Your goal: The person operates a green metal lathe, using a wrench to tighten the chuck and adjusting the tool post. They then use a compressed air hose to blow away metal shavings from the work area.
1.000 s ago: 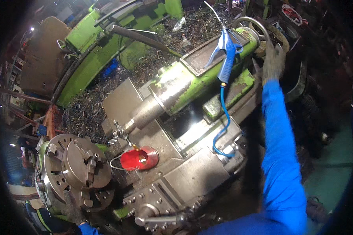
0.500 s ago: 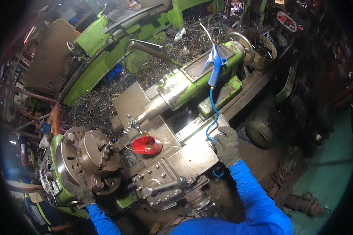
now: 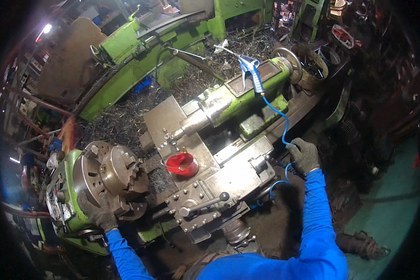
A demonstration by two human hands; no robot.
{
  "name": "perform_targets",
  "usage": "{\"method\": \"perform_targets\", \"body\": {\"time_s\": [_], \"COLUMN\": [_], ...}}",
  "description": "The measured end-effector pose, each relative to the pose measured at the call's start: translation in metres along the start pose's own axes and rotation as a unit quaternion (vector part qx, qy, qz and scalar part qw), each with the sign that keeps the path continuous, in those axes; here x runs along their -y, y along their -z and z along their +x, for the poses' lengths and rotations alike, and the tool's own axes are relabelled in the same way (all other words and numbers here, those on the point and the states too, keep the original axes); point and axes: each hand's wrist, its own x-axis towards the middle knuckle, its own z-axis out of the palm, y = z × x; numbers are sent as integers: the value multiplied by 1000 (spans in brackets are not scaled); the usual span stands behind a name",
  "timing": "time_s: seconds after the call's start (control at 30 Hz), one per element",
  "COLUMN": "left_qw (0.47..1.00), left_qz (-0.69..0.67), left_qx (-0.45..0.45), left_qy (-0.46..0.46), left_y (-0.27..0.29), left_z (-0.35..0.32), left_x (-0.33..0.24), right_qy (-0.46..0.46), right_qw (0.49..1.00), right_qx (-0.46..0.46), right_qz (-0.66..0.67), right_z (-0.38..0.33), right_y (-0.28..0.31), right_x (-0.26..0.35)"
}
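Note:
My right hand (image 3: 304, 156), in a grey work glove, is closed on the blue air hose (image 3: 281, 112). At the hose's end a blue air blow gun (image 3: 251, 74) with a thin metal nozzle appears over the green tailstock (image 3: 228, 100); whether it touches it I cannot tell. My left hand (image 3: 101, 215), gloved too, has its fingers stretched out against the lower edge of the lathe chuck (image 3: 114, 170). It seems to hold nothing. A red cup (image 3: 185, 169) with a wire handle and a brush-like stick in it stands on the flat metal beside the tool post (image 3: 191, 207).
A lever with a black knob (image 3: 224, 196) sticks up from the tool post. Metal shavings (image 3: 121, 114) cover the ground behind the lathe, with another green machine (image 3: 121, 44) beyond. A handwheel (image 3: 288, 65) and a bin (image 3: 312, 70) are at the far right.
My right hand has moved right, away from the carriage, with the hose. The blow gun has swung and tipped, its nozzle now pointing more to the left. My left hand stays by the chuck.

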Motion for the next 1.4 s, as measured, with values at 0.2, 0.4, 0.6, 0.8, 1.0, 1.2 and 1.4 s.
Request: {"method": "perform_targets", "body": {"time_s": [0.2, 0.4, 0.6, 0.8, 1.0, 1.2, 1.4], "left_qw": [1000, 1000, 998, 999, 999, 999, 996], "left_qz": [17, 11, 33, -27, 21, 24, 80], "left_qx": [-5, 6, 12, 12, 7, 9, 9], "left_qy": [-15, -27, -43, -13, -35, -31, -35], "left_y": [-3, -5, -1, -1, -6, -9, -12], "left_z": [2, 3, 4, 4, 5, 3, 3], "left_x": [4, 6, 9, 1, 13, 21, 21], "right_qy": [-22, -44, -279, -180, -193, -317, -335], "right_qw": [999, 991, 926, 968, 977, 902, 914], "right_qx": [46, -117, -190, 13, 7, 127, 139], "right_qz": [-9, -50, 166, 174, 91, 263, 183], "right_z": [40, -6, -144, -232, -242, -266, -285], "right_y": [23, -61, -152, -196, -206, -173, -145], "right_x": [11, -32, -81, -68, -64, -44, -95]}}
